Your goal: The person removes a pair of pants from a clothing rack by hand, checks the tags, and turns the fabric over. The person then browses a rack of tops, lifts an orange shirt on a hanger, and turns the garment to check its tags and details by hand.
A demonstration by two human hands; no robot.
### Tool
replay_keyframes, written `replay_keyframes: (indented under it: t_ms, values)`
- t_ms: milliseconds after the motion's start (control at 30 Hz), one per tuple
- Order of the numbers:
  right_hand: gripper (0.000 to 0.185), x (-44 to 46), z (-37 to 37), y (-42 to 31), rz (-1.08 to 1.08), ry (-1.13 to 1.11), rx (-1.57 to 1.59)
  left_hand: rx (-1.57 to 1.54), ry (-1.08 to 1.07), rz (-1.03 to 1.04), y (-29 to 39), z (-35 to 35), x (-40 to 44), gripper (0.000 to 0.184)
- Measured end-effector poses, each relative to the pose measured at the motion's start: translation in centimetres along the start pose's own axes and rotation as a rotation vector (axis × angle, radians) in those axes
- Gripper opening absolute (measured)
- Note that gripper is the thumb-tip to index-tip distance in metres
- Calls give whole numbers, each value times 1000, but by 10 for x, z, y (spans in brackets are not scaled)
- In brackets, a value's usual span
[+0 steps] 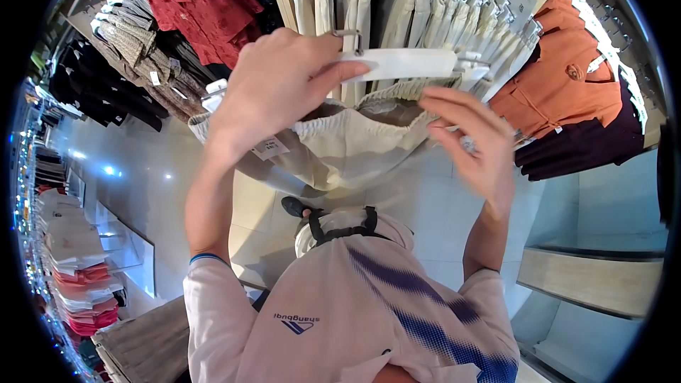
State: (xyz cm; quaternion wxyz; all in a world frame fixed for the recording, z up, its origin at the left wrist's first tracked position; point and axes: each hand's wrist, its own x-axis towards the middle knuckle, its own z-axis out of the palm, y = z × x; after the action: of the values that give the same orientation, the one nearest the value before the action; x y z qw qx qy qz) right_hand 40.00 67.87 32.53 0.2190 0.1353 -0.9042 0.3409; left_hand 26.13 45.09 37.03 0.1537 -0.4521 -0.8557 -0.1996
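Observation:
My left hand [273, 74] is closed around a white clip hanger [411, 64], near its metal hook. Cream trousers with a gathered elastic waistband [340, 124] hang below the hanger, waist upward and spread wide. A paper tag [269, 147] dangles from the waistband's left side. At the right end of the waistband is my right hand [475, 142], its fingers stretched out and thumb apart from them. The fingertips are close to the fabric; whether they touch it I cannot tell. The hanger's right clip [472, 64] shows just above that hand.
A rack of pale trousers [425, 10] on hangers stands straight ahead. Orange tops [567, 71] hang to the right, a red shirt [202, 7] and patterned garments to the left. Folded clothes [78, 262] lie at far left. A wooden-edged shelf [596, 273] is at right.

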Motion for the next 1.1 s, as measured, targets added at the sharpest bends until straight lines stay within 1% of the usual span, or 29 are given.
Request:
replay_keyframes:
  t_ms: [33, 67, 133, 167, 200, 267, 300, 367, 400, 467, 500, 533, 600, 667, 733, 767, 800, 833, 867, 933, 1033, 1100]
  values:
    - [31, -4, -5, 2, 44, 104, 210, 1, 3, 1, -3, -5, 1, 38]
    - [31, -8, -6, 12, 45, 103, 212, 0, 5, 3, -5, -10, 3, 39]
    - [43, -21, 4, 45, 60, 569, 577, -2, -1, 1, -15, -17, 6, 41]
    - [43, -22, 17, 65, 56, 568, 582, -71, 13, 26, -21, -19, 9, 41]
    - [46, -23, 34, 89, 129, 605, 580, -138, 26, 52, -26, -22, 11, 42]
    - [49, -37, 58, 137, 334, 298, 549, -136, 10, 94, -28, -33, 18, 41]
    - [48, -47, 67, 160, 455, -49, 505, -118, -33, 98, -28, -38, 20, 38]
    - [44, -65, 101, 176, 563, -45, 649, -69, -76, 117, -26, -50, 26, 35]
    - [44, -69, 112, 180, 564, -44, 649, -70, -77, 117, -26, -55, 29, 35]
    - [37, -80, 129, 178, 530, 93, 709, -84, -52, 136, -30, -62, 34, 34]
    - [32, -79, 128, 170, 591, 101, 688, -125, -82, 27, -35, -67, 34, 32]
    - [32, -80, 128, 172, 604, 113, 683, -43, -44, 118, -42, -72, 38, 31]
    - [32, -82, 124, 176, 669, 100, 754, -115, -47, -127, -41, -78, 36, 30]
    - [35, -81, 116, 161, 683, 91, 786, -116, -103, -192, -51, -85, 41, 30]
    - [37, -78, 116, 145, 503, 207, 915, -144, -106, -186, -53, -85, 41, 32]
    - [37, -71, 111, 135, 506, 218, 916, -172, -69, -182, -51, -84, 40, 33]
    - [39, -59, 102, 117, 500, 161, 843, -202, -36, -178, -50, -82, 41, 34]
    - [41, -50, 97, 104, 494, 105, 771, -185, -87, -179, -48, -83, 44, 35]
    - [41, -42, 99, 97, 500, 118, 773, -186, -96, -169, -47, -82, 45, 35]
    - [39, -26, 103, 91, 375, 169, 759, -200, -42, -125, -44, -81, 46, 38]
    - [37, -21, 113, 96, 435, 205, 674, -181, -19, -139, -39, -82, 44, 39]
    - [36, -23, 111, 97, 449, 210, 690, -169, -18, -137, -42, -85, 44, 39]
